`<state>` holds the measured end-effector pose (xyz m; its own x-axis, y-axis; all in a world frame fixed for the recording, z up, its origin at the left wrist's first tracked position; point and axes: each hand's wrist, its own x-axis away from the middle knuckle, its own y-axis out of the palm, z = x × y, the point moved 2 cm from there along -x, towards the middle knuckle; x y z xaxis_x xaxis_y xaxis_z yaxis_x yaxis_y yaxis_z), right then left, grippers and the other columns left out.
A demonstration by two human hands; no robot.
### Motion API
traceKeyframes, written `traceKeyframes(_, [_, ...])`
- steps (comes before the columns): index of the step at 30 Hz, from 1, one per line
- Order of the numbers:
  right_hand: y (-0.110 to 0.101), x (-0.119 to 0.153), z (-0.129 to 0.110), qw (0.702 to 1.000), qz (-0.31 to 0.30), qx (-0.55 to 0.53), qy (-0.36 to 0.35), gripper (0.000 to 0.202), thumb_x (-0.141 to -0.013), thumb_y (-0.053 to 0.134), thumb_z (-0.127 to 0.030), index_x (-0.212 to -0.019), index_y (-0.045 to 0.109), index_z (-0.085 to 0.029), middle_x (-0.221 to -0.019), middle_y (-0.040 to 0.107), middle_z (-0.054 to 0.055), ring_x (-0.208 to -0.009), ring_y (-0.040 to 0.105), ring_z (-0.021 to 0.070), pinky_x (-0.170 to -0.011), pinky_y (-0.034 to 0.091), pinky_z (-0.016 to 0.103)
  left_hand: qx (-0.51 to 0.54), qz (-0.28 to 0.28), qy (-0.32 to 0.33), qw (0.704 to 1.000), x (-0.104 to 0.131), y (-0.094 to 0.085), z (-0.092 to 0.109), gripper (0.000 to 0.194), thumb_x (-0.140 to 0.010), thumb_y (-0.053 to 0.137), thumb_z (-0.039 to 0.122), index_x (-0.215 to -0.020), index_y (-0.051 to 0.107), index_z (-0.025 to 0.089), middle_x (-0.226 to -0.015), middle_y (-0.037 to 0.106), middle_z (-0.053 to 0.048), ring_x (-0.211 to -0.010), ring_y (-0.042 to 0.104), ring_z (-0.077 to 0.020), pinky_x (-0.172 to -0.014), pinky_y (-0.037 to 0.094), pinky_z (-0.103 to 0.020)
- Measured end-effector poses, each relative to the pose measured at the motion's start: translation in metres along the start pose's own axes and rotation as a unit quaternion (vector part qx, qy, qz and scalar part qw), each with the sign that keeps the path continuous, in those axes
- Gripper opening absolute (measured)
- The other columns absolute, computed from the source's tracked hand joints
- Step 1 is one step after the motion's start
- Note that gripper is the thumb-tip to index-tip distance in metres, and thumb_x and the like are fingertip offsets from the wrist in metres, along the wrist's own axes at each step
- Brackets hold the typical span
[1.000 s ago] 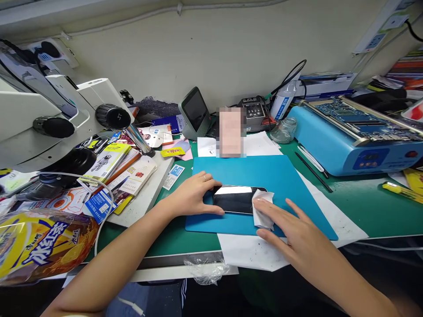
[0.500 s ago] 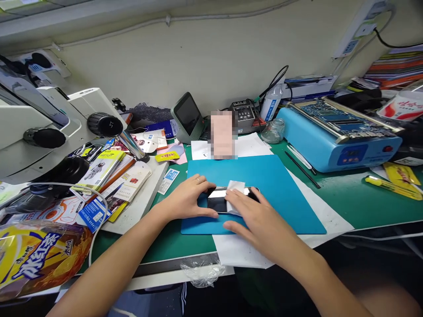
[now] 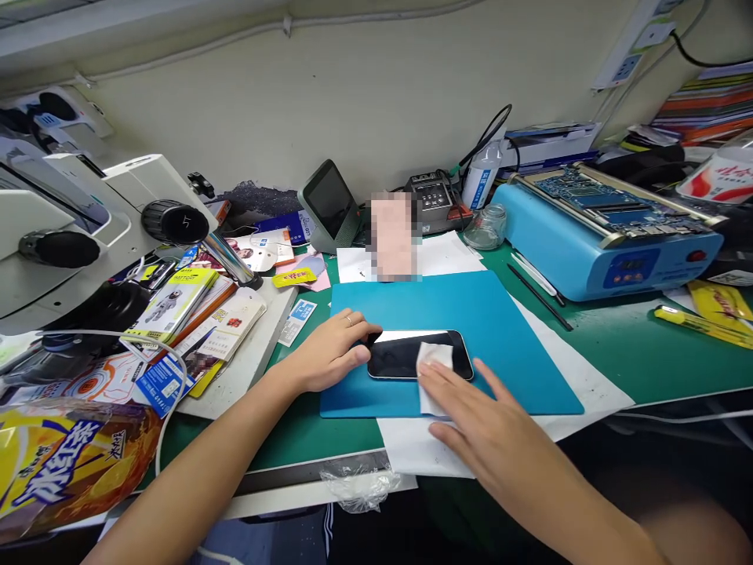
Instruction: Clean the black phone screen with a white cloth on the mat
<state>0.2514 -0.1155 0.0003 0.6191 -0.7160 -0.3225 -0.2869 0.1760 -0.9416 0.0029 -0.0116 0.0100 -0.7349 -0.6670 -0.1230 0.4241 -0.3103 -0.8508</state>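
Stretching in over the near edge of a green worktop (image 3: 659,353), 2 bare forearms (image 3: 235,447) pass some crumpled clear plastic (image 3: 358,488) at that edge and, farther left along it, a yellow-labelled drink bottle (image 3: 70,463). The right hand (image 3: 506,431) is unclenched, its extended fingers pressing a white tissue (image 3: 435,357) onto the right half of a black phone (image 3: 394,362). The phone lies lengthwise on a blue mat (image 3: 482,314), nearer the mat's near edge. The left hand (image 3: 329,353), wearing 1 ring (image 3: 349,319), curves at the phone's left end; whether it grips, I cannot tell. Beyond, towards the worktop's right edge, a blue machine (image 3: 652,267) carries circuit boards (image 3: 588,192). Along the far edge stand a glass jar (image 3: 487,227) and a grey screen device (image 3: 330,200), before a pale wall (image 3: 382,102).
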Motion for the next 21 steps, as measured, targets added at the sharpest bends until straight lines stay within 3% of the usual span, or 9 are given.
traceKeyframes(3, [-0.006,0.013,0.015,0.999,0.014,0.026,0.02,0.05,-0.107,0.04,-0.039,-0.15,0.044,-0.014,-0.143,0.063,0.01,-0.129,0.061,0.0237,-0.112,0.038,0.048,0.006,-0.002,-0.003,1.0,0.0,-0.001,0.0,0.09,-0.096,0.002,0.076,-0.13,0.06,0.015,-0.102,0.06,-0.012,-0.096,0.053,-0.0284,-0.09,0.042,-0.045])
traceKeyframes(6, [-0.005,0.011,0.015,0.999,0.016,0.043,0.026,0.052,-0.107,0.038,-0.042,-0.148,0.046,-0.012,-0.142,0.064,0.01,-0.129,0.061,0.0251,-0.111,0.039,0.049,0.007,-0.002,-0.003,1.0,0.0,-0.001,0.0,0.091,-0.095,0.002,0.076,-0.129,0.06,0.015,-0.102,0.06,-0.012,-0.095,0.052,-0.0283,-0.089,0.042,-0.045])
traceKeyframes(10, [0.008,-0.015,-0.005,0.999,-0.01,0.026,0.021,0.054,-0.107,0.034,-0.047,-0.142,0.054,-0.011,-0.147,0.058,0.011,-0.136,0.054,0.0274,-0.113,0.039,0.052,0.007,0.008,-0.002,1.0,-0.001,0.0,0.001,0.093,-0.096,0.001,0.076,-0.127,0.062,0.012,-0.099,0.059,-0.012,-0.092,0.052,-0.0282,-0.086,0.041,-0.044])
traceKeyframes(15, [0.019,-0.043,-0.031,0.998,-0.05,-0.033,0.008,0.056,-0.106,0.036,-0.049,-0.148,0.05,-0.014,-0.156,0.048,0.008,-0.145,0.043,0.0263,-0.117,0.036,0.054,0.009,0.015,0.01,1.0,0.0,0.0,0.0,0.091,-0.097,0.001,0.073,-0.126,0.061,0.011,-0.098,0.06,-0.012,-0.089,0.051,-0.0272,-0.085,0.041,-0.044])
traceKeyframes(21, [0.009,-0.018,-0.021,0.999,-0.036,-0.013,-0.034,0.053,-0.106,0.041,-0.041,-0.152,0.044,-0.014,-0.155,0.048,0.009,-0.141,0.048,0.0258,-0.114,0.04,0.052,-0.001,0.006,0.0,1.0,0.0,0.001,-0.001,0.088,-0.098,0.004,0.073,-0.13,0.06,0.013,-0.1,0.06,-0.012,-0.092,0.052,-0.0276,-0.087,0.041,-0.044])
